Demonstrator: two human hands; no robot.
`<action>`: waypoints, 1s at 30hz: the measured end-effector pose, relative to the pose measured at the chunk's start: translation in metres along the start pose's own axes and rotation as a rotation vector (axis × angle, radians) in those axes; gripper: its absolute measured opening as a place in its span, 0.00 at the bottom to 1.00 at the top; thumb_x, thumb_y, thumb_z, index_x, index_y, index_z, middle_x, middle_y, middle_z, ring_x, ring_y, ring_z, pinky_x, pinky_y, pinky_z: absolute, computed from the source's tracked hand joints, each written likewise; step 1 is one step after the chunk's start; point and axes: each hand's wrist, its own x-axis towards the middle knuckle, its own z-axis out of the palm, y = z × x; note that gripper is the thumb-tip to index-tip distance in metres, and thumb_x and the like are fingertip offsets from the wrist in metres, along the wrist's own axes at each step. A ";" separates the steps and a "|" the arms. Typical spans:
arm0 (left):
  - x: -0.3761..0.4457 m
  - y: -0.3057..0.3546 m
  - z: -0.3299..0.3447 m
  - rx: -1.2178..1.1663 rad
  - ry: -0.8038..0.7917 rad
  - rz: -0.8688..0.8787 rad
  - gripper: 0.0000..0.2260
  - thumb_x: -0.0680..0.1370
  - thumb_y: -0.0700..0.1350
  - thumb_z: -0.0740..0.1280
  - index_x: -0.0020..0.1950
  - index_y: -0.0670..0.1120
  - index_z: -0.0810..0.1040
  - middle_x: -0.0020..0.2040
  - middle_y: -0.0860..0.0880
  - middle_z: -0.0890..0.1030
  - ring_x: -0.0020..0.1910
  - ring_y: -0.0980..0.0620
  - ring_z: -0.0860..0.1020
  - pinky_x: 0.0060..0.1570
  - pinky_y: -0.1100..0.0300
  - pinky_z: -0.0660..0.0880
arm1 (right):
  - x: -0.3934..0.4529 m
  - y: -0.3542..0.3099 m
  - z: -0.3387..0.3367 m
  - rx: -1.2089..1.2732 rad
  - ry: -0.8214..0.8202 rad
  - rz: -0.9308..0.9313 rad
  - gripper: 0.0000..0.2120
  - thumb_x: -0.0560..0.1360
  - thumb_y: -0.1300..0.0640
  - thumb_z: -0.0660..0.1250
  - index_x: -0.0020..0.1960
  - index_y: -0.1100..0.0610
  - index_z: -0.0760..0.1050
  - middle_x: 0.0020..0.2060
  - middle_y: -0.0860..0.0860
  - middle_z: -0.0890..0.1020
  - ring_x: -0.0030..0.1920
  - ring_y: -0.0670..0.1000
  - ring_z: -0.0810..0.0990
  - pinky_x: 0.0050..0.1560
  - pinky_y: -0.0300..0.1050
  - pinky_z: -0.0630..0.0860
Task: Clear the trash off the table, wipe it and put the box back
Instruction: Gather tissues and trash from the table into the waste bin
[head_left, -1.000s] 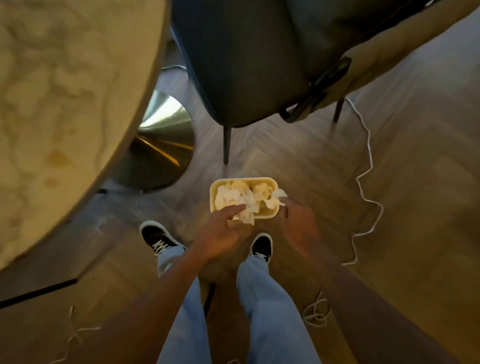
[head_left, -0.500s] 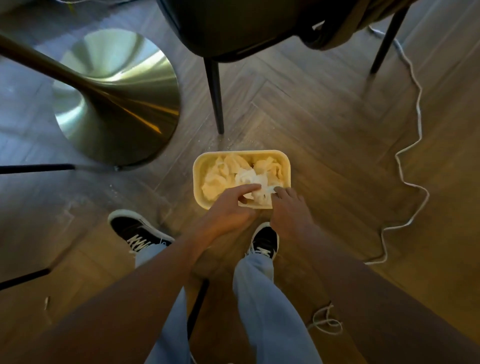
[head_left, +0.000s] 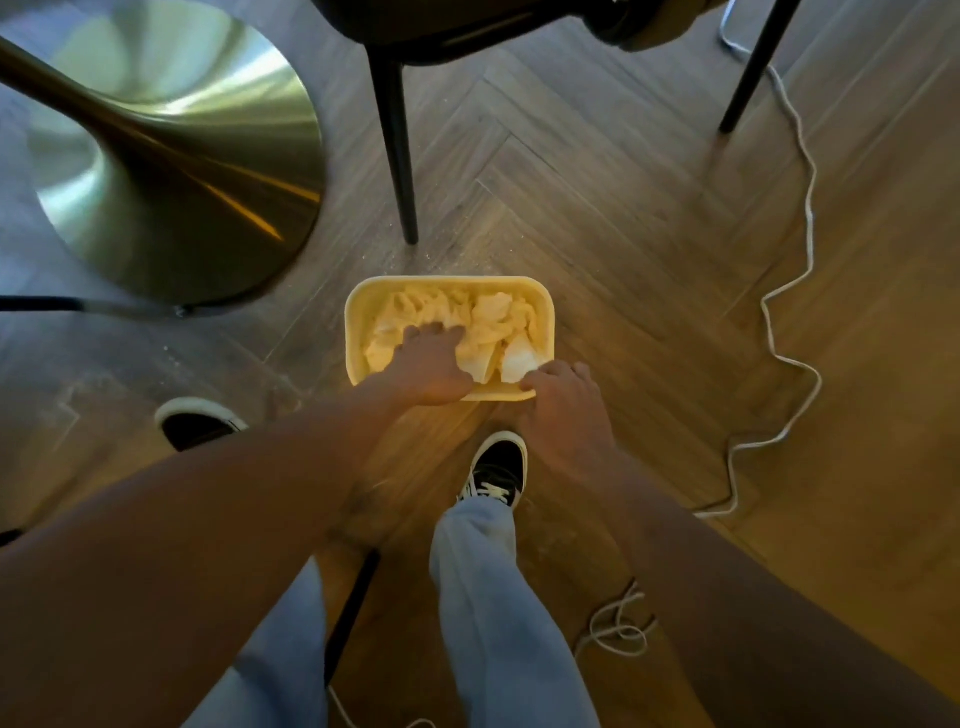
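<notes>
On the floor by my feet, my left hand pressed flat on crumpled tissues inside the yellow bin, my right hand curled on its rim; wiping looked undone.

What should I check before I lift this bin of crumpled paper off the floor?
1. Left hand off the paper: not ok, it presses into the crumpled paper.
2. Right hand grip on the bin: cannot tell, fingers rest at its near rim.
3. Paper inside the rim: ok, none seen spilling over.
4. Bin flat on the floor: ok.
5. Chair leg clear of the bin: ok, apart from it.
6. White cable clear of the bin: ok, off to the right.
</notes>
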 end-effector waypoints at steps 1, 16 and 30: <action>-0.006 -0.001 -0.001 -0.077 0.030 0.006 0.32 0.74 0.48 0.65 0.76 0.49 0.58 0.75 0.44 0.60 0.73 0.40 0.57 0.71 0.48 0.57 | -0.002 -0.001 -0.002 0.041 0.001 0.005 0.16 0.74 0.61 0.62 0.61 0.56 0.77 0.57 0.53 0.77 0.57 0.55 0.70 0.55 0.48 0.69; -0.217 0.000 -0.051 -0.662 0.496 0.015 0.15 0.76 0.57 0.67 0.58 0.52 0.78 0.51 0.56 0.81 0.45 0.63 0.78 0.45 0.65 0.75 | -0.091 -0.105 -0.113 0.322 0.065 0.013 0.15 0.77 0.62 0.61 0.62 0.55 0.76 0.61 0.54 0.74 0.60 0.50 0.72 0.53 0.37 0.65; -0.451 -0.008 -0.141 -0.926 1.040 0.124 0.04 0.75 0.47 0.71 0.42 0.47 0.82 0.35 0.52 0.81 0.37 0.56 0.79 0.39 0.63 0.76 | -0.190 -0.279 -0.274 0.310 0.133 -0.289 0.12 0.78 0.58 0.62 0.61 0.53 0.76 0.60 0.51 0.75 0.59 0.49 0.74 0.57 0.38 0.69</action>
